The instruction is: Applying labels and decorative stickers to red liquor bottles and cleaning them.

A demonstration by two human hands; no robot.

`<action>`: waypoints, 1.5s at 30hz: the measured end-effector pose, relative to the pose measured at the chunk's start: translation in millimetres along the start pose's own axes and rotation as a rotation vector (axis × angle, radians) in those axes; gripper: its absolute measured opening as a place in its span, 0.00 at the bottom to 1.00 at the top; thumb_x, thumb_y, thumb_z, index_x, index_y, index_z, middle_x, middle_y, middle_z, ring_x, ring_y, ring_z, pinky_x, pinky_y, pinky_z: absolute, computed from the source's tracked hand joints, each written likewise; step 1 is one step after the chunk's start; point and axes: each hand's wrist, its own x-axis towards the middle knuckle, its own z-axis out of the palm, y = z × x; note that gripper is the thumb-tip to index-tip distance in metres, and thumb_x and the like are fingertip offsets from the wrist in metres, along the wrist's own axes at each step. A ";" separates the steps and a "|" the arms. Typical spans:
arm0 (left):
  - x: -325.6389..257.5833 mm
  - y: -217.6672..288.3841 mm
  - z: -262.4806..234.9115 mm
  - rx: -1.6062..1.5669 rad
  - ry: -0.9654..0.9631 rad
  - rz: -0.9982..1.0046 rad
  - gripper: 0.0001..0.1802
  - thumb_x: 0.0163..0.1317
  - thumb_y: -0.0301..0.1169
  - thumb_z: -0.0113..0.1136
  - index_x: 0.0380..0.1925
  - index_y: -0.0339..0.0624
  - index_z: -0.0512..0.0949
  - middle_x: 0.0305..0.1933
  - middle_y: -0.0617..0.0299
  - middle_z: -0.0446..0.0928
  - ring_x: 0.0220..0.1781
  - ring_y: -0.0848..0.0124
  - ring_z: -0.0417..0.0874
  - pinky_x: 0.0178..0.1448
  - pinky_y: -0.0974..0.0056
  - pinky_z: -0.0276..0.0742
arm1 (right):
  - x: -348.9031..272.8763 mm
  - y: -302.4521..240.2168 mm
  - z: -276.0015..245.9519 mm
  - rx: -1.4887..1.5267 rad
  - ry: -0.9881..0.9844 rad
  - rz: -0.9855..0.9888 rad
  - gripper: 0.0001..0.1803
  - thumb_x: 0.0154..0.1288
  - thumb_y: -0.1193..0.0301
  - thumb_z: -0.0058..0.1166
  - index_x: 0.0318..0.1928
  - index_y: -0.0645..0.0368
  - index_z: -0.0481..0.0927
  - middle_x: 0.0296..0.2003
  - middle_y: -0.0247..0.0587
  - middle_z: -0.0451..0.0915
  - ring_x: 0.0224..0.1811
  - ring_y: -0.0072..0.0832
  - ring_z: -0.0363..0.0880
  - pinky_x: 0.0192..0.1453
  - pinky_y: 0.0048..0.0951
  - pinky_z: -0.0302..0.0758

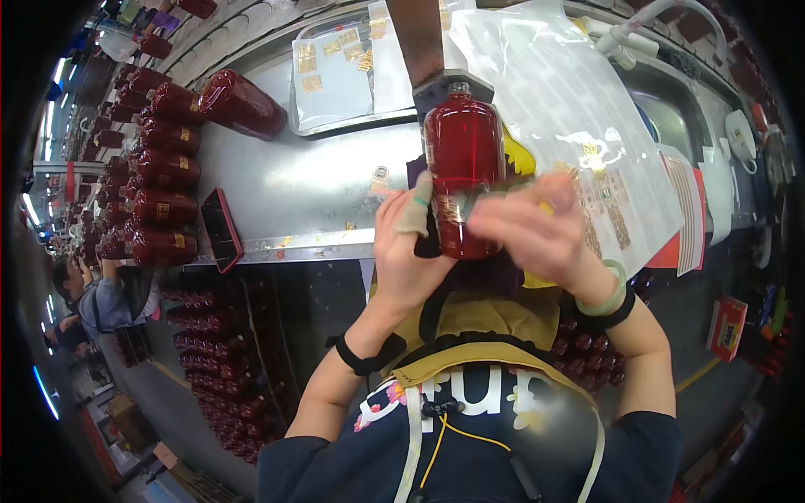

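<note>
A dark red glass bottle [464, 142] lies in front of me, its neck pointing away against a metal bracket [453, 82]. A gold label or decal shows on its lower left side. My left hand [411, 247] grips the bottle's left side near the base, with a pale cover on one finger. Over the lower right of the bottle is my right hand [537, 226], smeared by motion, so its fingers and anything in them are unclear. Dark cloth [490, 278] and a yellow cloth [520, 157] lie beneath and beside the bottle.
Several red bottles [168, 162] stand or lie at the left, with a red-edged phone [220, 230] by them. A tray [335, 75] holds gold decals. Translucent sheets [579, 109] with gold decals cover the right, before a sink [671, 101]. Another person [105, 293] is at far left.
</note>
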 end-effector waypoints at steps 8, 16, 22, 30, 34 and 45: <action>-6.9 -10.7 11.3 -0.209 -0.090 -0.260 0.53 0.45 0.29 0.83 0.72 0.28 0.66 0.69 0.41 0.74 0.69 0.49 0.76 0.76 0.50 0.66 | -6.8 -15.1 -3.6 0.045 -0.067 -0.018 0.16 0.50 0.72 0.67 0.42 0.48 0.90 0.43 0.23 0.88 0.35 0.21 0.77 0.45 0.27 0.70; -5.9 -1.3 6.4 -0.258 0.002 -0.219 0.51 0.43 0.30 0.84 0.70 0.29 0.71 0.68 0.40 0.76 0.69 0.51 0.78 0.74 0.52 0.70 | -13.8 -22.8 -3.0 0.085 -0.045 0.052 0.17 0.51 0.73 0.66 0.44 0.48 0.90 0.42 0.25 0.88 0.37 0.21 0.77 0.45 0.30 0.67; -6.1 3.1 0.9 -0.098 -0.055 -0.058 0.56 0.44 0.29 0.84 0.74 0.28 0.63 0.70 0.42 0.75 0.69 0.49 0.77 0.75 0.50 0.69 | -7.1 -15.4 -4.9 -0.068 0.090 0.169 0.15 0.48 0.75 0.67 0.39 0.50 0.90 0.41 0.25 0.89 0.37 0.21 0.77 0.45 0.29 0.66; -5.8 4.7 4.5 -0.144 -0.056 -0.188 0.52 0.45 0.27 0.82 0.71 0.26 0.67 0.71 0.40 0.74 0.66 0.49 0.80 0.79 0.51 0.64 | -10.6 -20.0 -4.4 -0.061 0.097 0.184 0.17 0.50 0.73 0.69 0.43 0.47 0.91 0.41 0.21 0.87 0.36 0.20 0.76 0.46 0.27 0.66; -7.0 5.8 -0.4 -0.060 -0.047 -0.097 0.48 0.43 0.26 0.81 0.68 0.25 0.71 0.64 0.41 0.80 0.59 0.49 0.84 0.78 0.49 0.65 | -12.1 -34.1 -6.1 0.096 -0.044 0.076 0.17 0.49 0.74 0.67 0.43 0.48 0.90 0.42 0.23 0.88 0.37 0.22 0.78 0.48 0.30 0.66; -1.0 17.3 -3.9 0.010 0.016 0.021 0.43 0.43 0.29 0.81 0.62 0.28 0.77 0.62 0.41 0.81 0.63 0.49 0.84 0.75 0.40 0.65 | -7.8 -24.1 -0.9 -0.067 0.043 0.114 0.18 0.47 0.69 0.65 0.43 0.47 0.90 0.43 0.23 0.87 0.38 0.21 0.76 0.47 0.25 0.66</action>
